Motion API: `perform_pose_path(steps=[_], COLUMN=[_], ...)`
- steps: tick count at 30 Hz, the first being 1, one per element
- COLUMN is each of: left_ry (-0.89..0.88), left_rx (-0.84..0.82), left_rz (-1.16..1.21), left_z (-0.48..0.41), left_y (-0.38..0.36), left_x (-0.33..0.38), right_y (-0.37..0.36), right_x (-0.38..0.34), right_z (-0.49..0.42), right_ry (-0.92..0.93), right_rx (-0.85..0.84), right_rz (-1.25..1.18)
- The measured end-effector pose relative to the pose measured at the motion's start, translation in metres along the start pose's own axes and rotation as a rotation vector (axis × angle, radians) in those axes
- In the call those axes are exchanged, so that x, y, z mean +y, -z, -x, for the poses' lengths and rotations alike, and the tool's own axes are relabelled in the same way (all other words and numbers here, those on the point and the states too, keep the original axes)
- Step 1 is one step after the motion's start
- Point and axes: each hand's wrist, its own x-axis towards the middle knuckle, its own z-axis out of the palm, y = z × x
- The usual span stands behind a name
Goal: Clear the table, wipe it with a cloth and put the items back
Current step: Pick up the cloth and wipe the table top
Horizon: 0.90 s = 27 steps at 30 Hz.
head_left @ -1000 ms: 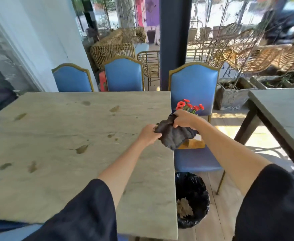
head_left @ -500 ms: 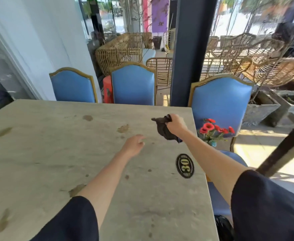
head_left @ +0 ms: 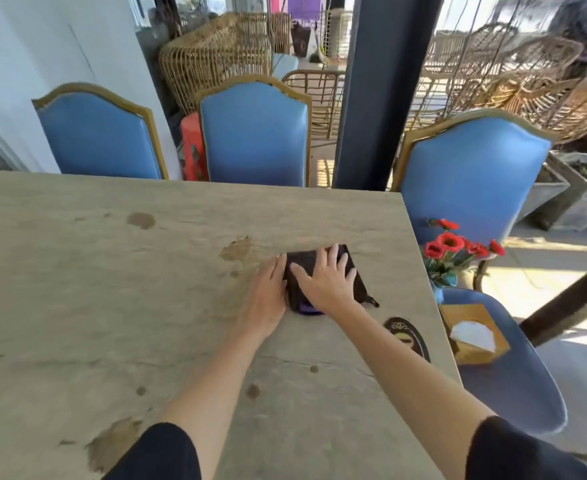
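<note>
The cloth (head_left: 320, 271) lies flat on the table (head_left: 112, 306), toward the right-hand edge, at about 1 o'clock from the person's position. It is a dark, folded pad with a purple layer showing at its near edge and a loose tag or corner trailing at 4 o'clock.

The right hand (head_left: 326, 282) rests palm-down on top of the cloth, fingers spread wide and laid flat; it presses rather than grips. The left hand (head_left: 268, 296) lies on the table, touching the cloth's 9 o'clock edge, fingers extended and close together, holding nothing.

Handling judgement: the cloth appears soft, light and limp. It will not hold a shape when lifted and is likely to unfold or bunch if pushed from one edge only. Flat palm pressure over the centre is the suitable hold for wiping; for lifting, pinch the folded near edge so the layers stay together.

A brown stain (head_left: 238, 249) sits just beside the cloth at 10 o'clock. Further stains (head_left: 141, 220) mark the table at 9 to 10 o'clock and toward the near edge. An oval number plate (head_left: 408, 337) lies near the cloth at 5 o'clock.

Off the table at 3 o'clock, a blue chair (head_left: 486, 344) carries a vase of red flowers (head_left: 455, 247) and a tissue box (head_left: 474, 336). Judged from this, clearing is done and wiping is about to begin.
</note>
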Motion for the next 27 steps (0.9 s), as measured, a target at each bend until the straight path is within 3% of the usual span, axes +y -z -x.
perform_pose_path(steps=[3,9,12,17,20,23,25,27], left_ry=[-0.023,-0.088,-0.087,0.044,0.065,0.043,0.039,0.045], left_rx=[0.08,0.167,0.181,0.192,0.161,0.172,0.174,0.172], left_rz=[0.026,-0.134,-0.097,0.023,-0.007,-0.058,-0.067,-0.07], left_z=[0.005,0.009,0.01,0.01,0.011,0.014,0.015,0.015], left_y=[0.0,-0.005,-0.004,0.001,0.002,0.002,0.002,0.003], left_x=[0.002,0.004,0.006,0.008,0.008,0.008,0.009,0.01], right_y=[-0.022,-0.009,-0.005,-0.016,-0.013,0.012,0.03,0.037], right_x=[0.008,0.015,0.005,-0.006,0.003,0.02,0.041,0.064], right_z=[-0.006,-0.062,-0.084,-0.041,-0.001,0.006,-0.014,-0.041], right_ry=[0.03,0.102,0.16,0.196,0.181,0.102,0.053,-0.014], right_rx=[0.072,0.102,0.117,0.156,0.187,0.429,0.572,0.537], right_rz=[0.179,0.257,0.25,0.159,-0.096,-0.402,-0.373,-0.209])
